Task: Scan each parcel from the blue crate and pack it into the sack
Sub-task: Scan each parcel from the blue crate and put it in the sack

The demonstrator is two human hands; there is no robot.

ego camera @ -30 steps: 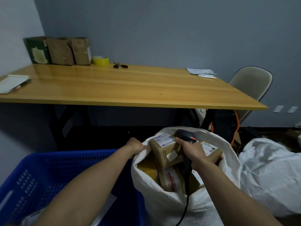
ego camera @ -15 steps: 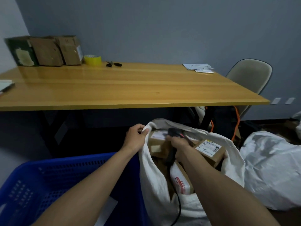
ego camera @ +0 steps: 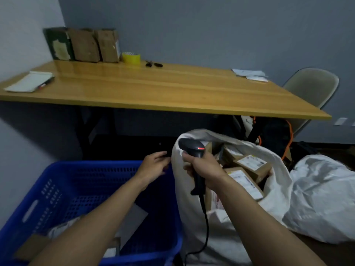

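Observation:
The blue crate (ego camera: 57,189) stands at the lower left with a few flat parcels (ego camera: 132,219) at its bottom, partly hidden by my left arm. The white sack (ego camera: 192,217) stands right of it, mouth wide, with several brown boxes (ego camera: 251,166) inside. My right hand (ego camera: 203,167) grips a black corded barcode scanner (ego camera: 192,148) above the sack's left rim, its red light on. My left hand (ego camera: 153,166) hovers over the crate's far right corner, just off the sack's rim, with its fingers loosely curled and nothing in it.
A long wooden table (ego camera: 163,89) stands behind, bearing cardboard boxes (ego camera: 84,45), a yellow tape roll (ego camera: 131,58), scissors (ego camera: 153,64), a notepad (ego camera: 30,81) and papers (ego camera: 249,73). A beige chair (ego camera: 311,89) is at the right. A second white sack (ego camera: 322,198) lies on the floor.
My left hand has let go of the sack's rim and moved off to the left. My right hand has come up out of the sack with the scanner, leaving the box inside.

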